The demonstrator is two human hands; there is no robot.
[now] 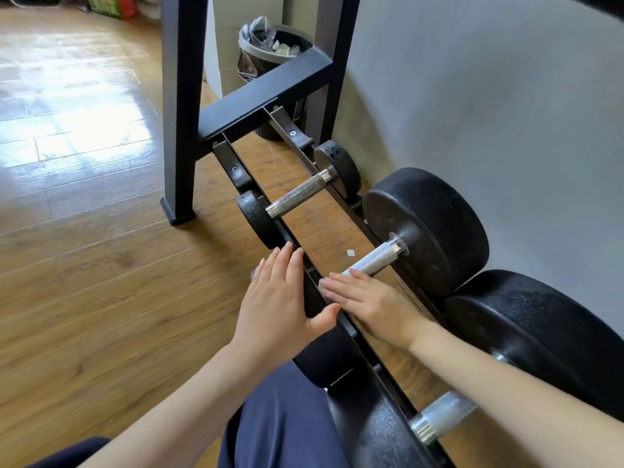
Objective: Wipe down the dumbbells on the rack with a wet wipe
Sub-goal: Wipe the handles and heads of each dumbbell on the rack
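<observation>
— What is seen past the far end of the floor?
— A lined waste bin (275, 49) is stood by the grey wall (489, 96), with crumpled white scraps inside.
— And nearer?
— A small white scrap (351, 253) is left on the wooden floor (101, 248).

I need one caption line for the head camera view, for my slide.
Both hands, left hand and right hand, lie flat on the middle dumbbell on the rack.
</observation>
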